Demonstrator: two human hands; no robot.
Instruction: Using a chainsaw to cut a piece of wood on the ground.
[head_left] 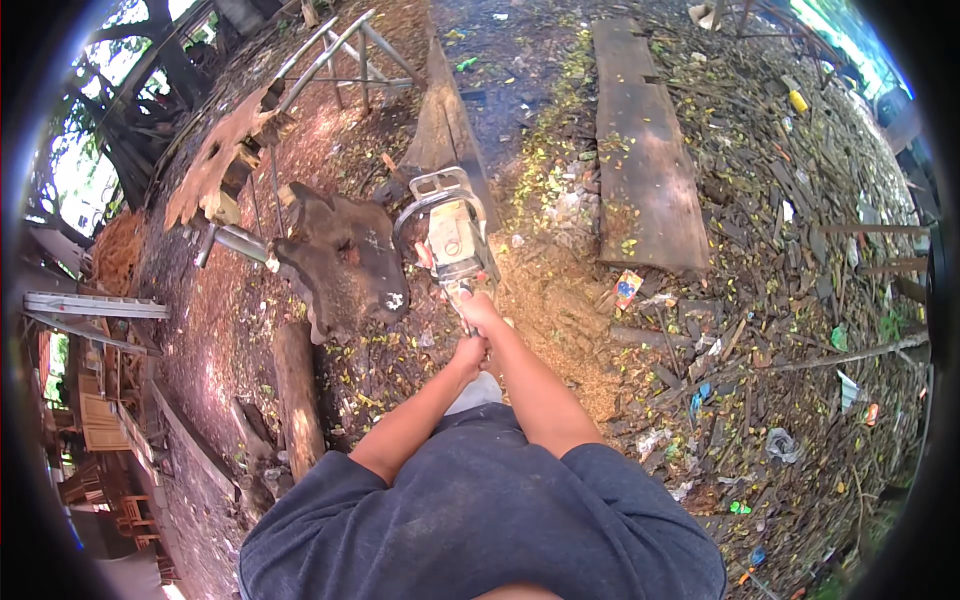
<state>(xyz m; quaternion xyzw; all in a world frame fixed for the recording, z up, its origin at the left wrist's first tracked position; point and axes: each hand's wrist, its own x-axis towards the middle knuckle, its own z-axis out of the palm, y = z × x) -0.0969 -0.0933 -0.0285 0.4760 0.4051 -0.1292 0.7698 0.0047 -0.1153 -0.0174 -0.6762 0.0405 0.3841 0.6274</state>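
A chainsaw (458,235) with a pale, dusty body and a curved front handle stands in front of me, its rear end toward me. My right hand (481,312) is closed around the rear handle. Just below it, my left hand (470,354) is closed too, close to a thin dark piece by the handle's end; its fingers hide what they hold. Left of the saw lies a dark, irregular wood slab (340,262). Beyond the saw a long tapering plank (446,120) stretches away; I cannot make out the saw's bar against it.
Sawdust (560,340) covers the ground right of the saw. A wide board (650,150) lies further right, beside wood scraps and litter. To the left are a log (298,400), a metal trestle (345,60), a jagged wood piece (215,160) and a ladder (95,305).
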